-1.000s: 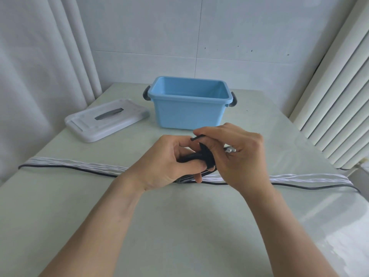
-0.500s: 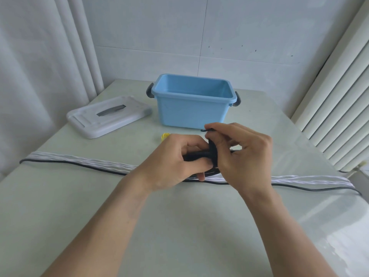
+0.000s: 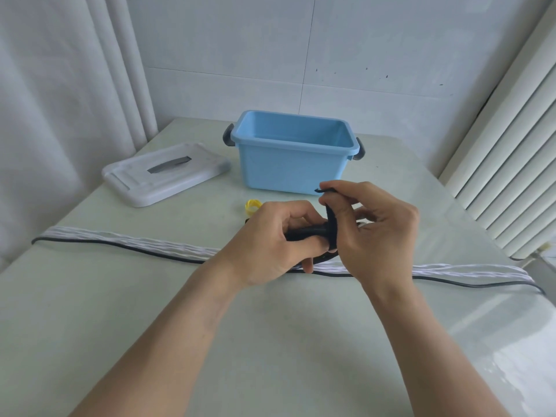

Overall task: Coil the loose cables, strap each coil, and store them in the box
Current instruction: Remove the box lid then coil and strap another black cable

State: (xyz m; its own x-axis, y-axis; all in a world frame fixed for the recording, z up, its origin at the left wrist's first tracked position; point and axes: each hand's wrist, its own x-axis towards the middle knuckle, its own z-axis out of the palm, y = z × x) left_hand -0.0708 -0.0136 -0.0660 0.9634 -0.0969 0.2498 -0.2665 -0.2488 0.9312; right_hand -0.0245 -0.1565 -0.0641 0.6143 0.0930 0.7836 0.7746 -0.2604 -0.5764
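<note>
Both bare forearms reach in from the near edge and meet mid-scene; the left hand [image 3: 272, 239] curls its fingers in a closed grip round a dark bundle; the right hand [image 3: 373, 233], just beside it, pinches a dark strip between thumb and forefinger, wrist bent.

No writing to read anywhere — the blue box [image 3: 288, 167], the white lid [image 3: 168, 173] beside it and the wall tiles [image 3: 361, 55] carry no label, brand, number or sign that can be made out.
</note>
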